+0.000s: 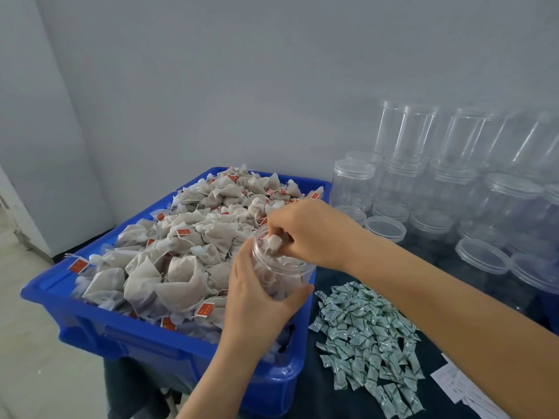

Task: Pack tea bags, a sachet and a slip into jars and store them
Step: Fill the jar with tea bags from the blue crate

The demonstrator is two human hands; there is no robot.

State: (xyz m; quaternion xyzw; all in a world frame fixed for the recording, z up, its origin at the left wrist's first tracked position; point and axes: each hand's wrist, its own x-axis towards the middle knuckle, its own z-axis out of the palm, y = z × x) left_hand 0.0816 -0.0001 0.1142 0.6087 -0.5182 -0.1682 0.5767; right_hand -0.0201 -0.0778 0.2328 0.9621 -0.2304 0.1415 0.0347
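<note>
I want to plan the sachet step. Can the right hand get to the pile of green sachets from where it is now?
Probably yes. The green sachets lie uncovered on the dark cloth below the right hand, nothing between. But its fingers are pinching a tea bag at the jar mouth, so it must release first.

Tight squeeze at the jar mouth, open lanes only at the near edge.

The jar (279, 267) mouth is plugged by the right hand (305, 234) and a tea bag (274, 244), so nothing else gets in. At nine o'clock the blue crate (99, 325) is heaped above its rim with tea bags (169, 255): reach over, not through. At two o'clock stacked empty jars (429, 182) wall off the back, lids (385, 228) just in front. At five o'clock the sachets (366, 334) carpet the dark tabletop (317, 397), with bare cloth showing at six o'clock. Paper slips (459, 385) sit at the four o'clock edge, partly under the right forearm.
</note>
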